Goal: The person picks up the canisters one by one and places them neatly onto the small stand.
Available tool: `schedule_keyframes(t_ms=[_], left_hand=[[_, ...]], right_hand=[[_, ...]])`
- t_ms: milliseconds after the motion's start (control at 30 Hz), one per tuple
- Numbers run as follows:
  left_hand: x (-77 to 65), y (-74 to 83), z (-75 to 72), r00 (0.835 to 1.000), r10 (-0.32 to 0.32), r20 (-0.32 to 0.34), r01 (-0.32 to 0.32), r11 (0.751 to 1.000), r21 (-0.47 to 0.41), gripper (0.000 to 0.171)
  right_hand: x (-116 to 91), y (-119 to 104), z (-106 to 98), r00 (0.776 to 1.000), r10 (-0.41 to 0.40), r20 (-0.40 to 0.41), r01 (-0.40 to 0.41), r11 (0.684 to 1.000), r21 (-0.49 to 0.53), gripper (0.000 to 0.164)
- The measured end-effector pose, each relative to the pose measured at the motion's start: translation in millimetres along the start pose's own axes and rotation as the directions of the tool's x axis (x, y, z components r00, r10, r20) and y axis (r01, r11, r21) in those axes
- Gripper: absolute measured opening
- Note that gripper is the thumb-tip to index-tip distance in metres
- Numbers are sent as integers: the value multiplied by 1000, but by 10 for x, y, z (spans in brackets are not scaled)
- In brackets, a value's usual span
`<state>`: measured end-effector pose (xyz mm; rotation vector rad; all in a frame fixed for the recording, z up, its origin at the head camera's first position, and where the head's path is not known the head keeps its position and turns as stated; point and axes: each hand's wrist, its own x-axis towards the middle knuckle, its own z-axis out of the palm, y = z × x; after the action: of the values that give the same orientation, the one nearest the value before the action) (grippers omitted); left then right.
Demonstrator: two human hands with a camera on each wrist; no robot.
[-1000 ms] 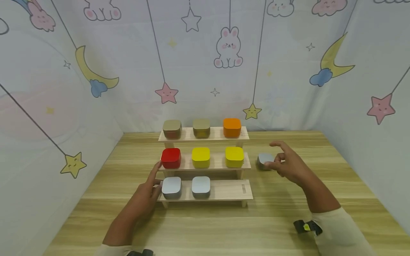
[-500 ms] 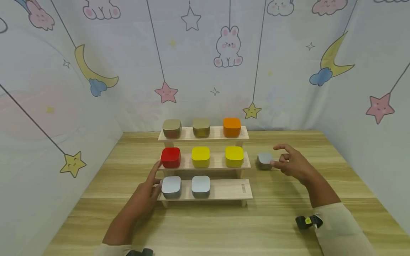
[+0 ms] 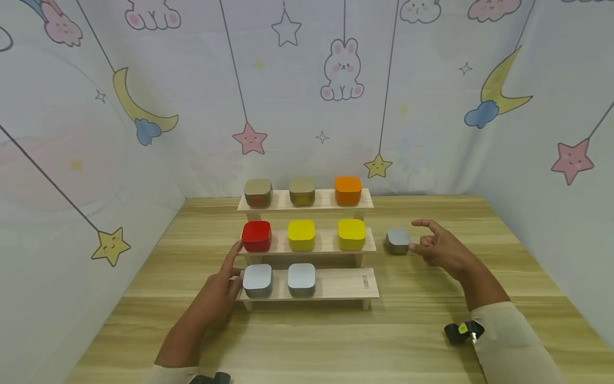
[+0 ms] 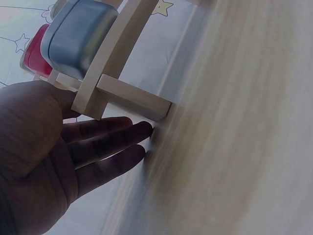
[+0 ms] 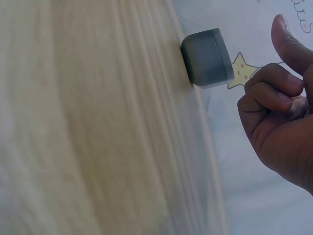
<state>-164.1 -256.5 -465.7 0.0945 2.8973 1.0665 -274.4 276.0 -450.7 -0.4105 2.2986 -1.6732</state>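
Note:
On the table to the right of a three-step wooden rack [image 3: 340, 284] stands a grey square tin [image 3: 397, 241] with rounded corners. My right hand [image 3: 443, 250] is just right of this tin and holds nothing; its thumb and index finger are spread apart, the other fingers curled in. My left hand [image 3: 216, 290] is at the rack's left end, fingertips right at the lower two steps. In the left wrist view its fingers extend loosely beside the rack's leg [image 4: 134, 98]. Two silver tins [image 3: 301, 280] stand on the lowest step, whose right part is bare wood.
A red tin [image 3: 256, 236] and two yellow tins [image 3: 301, 236] stand on the middle step. Two gold-coloured tins [image 3: 258, 193] and an orange tin [image 3: 347, 191] occupy the top step. A printed cloth [image 3: 307, 106] hangs around the wood-grain table [image 3: 307, 346].
My right hand has drawn back a little to the right, its fingers coming away from the grey tin, which stays on the table. My left hand has kept its place.

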Motion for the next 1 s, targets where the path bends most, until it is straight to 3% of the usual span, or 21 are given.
schedule_keyframes(t_ms=[567,833,1000], left_hand=[[3,-2,0,1000,12,-4,-12,1000,5,90],[9,-6,1,1000,10,-1,-10,1000,5,90],[10,-8,0,1000,-1,3,1,1000,2,91]], right_hand=[[76,74,-45,999,14,41,-15,999,35,90],[120,66,-67,997,75,29,-75,997,-16,90],[184,49,-73,991,129,23,-125,986,-112,90]])
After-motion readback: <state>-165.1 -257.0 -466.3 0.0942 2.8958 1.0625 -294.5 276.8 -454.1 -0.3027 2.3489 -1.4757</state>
